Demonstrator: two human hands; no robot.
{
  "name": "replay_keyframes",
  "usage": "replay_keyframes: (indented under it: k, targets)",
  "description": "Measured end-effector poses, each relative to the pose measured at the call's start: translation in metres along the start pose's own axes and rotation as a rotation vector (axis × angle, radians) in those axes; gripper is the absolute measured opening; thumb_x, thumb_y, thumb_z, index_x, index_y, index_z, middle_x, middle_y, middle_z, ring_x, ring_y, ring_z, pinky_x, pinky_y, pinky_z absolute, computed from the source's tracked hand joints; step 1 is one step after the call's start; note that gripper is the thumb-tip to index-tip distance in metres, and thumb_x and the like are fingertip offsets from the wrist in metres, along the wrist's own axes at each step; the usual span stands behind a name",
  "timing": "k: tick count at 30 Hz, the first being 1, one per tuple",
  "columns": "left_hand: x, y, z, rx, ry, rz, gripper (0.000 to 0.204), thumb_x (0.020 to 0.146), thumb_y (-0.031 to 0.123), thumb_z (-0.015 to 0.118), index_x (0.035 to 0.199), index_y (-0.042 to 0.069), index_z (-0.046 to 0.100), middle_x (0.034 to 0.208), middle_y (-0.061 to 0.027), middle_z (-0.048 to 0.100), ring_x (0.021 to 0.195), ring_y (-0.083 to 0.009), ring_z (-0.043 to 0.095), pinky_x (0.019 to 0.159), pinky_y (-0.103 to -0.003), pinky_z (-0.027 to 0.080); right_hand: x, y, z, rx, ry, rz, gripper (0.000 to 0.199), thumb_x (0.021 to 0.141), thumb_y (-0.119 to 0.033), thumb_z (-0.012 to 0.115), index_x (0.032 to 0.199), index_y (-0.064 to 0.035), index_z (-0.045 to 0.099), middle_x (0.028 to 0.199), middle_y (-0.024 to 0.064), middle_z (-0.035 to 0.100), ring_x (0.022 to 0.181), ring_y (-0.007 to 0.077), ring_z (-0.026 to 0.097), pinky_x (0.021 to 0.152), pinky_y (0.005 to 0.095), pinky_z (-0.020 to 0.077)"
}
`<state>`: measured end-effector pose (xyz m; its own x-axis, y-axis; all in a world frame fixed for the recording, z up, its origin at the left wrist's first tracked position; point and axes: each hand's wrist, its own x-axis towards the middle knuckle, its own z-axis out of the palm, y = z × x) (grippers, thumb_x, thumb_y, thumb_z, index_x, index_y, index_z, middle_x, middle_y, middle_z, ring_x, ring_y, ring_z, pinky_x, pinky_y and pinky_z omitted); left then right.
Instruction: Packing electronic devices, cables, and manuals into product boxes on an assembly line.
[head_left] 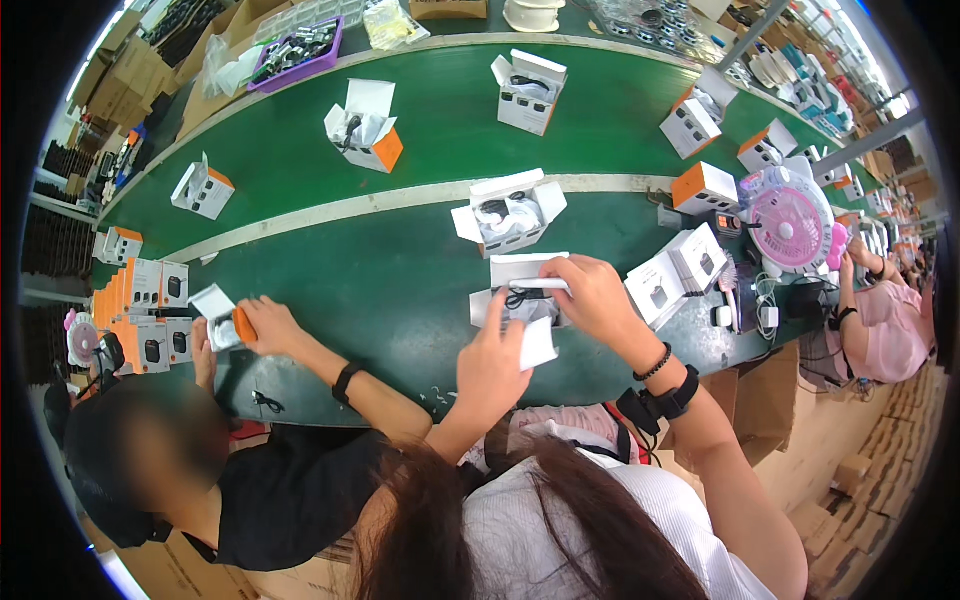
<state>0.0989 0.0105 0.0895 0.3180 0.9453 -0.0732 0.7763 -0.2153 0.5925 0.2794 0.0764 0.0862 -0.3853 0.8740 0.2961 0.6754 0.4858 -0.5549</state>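
Green, matte conveyor belts [400, 290] run in two curved lanes divided by a pale strip, carrying scattered open cartons of white card with orange side panels. Brown corrugated boxes [130, 60] stand stacked beyond the far lane at upper left. A round pink desk fan [795, 215] with a wire grille stands on the belt edge at right, near a seated person's pink sleeve [890, 330]. At left, a co-worker in a black top grips a small white-and-orange carton [222, 322] beside flat stacks of printed boxes [145, 305]. Centre: the open white carton [520, 290], rectangular with raised flaps, lies on the near lane directly before the wearer, with a coiled black cable partly visible inside. Right hand [590, 295], fingers curled, pinches a slim white strip-like piece at the carton's top edge. Left hand [495, 360], partly closed, grasps a small white card flap [538, 345] at the carton's near side.
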Motion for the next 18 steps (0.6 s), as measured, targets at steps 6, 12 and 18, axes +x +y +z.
replay_keyframes:
  k: [6,12,18]
  targets:
    - [0.006,-0.003,0.017,0.127,-0.105,-0.041,0.049,0.058,0.006,0.076,0.102,-0.002,0.056,0.133,-0.0196,0.042,0.098,-0.0383,0.059,0.074,-0.044,0.053,0.003,0.002,0.009,-0.121,-0.150,-0.126,0.020,0.066,-0.004,0.064,0.083,-0.0048,0.053,0.073,0.0099,0.062,0.073,0.0287,0.062,0.060,0.0380,0.0501]
    - [0.008,-0.008,0.026,0.128,-0.056,0.020,0.043,0.060,0.003,0.073,0.100,-0.003,0.058,0.125,-0.0203,0.048,0.100,-0.0331,0.059,0.068,-0.041,0.056,0.016,-0.021,0.017,-0.272,-0.210,-0.150,0.020,0.066,-0.004,0.063,0.083,-0.0034,0.052,0.067,0.0102,0.061,0.071,0.0269,0.062,0.057,0.0358,0.0504]
    - [0.006,-0.007,0.036,0.095,-0.040,0.057,0.047,0.058,0.004,0.074,0.101,0.000,0.058,0.116,-0.0164,0.051,0.098,-0.0347,0.058,0.072,-0.042,0.054,0.014,-0.023,0.014,-0.390,-0.281,-0.008,0.025,0.061,-0.005,0.067,0.081,-0.0017,0.052,0.067,0.0117,0.062,0.068,0.0254,0.064,0.055,0.0324,0.0520]
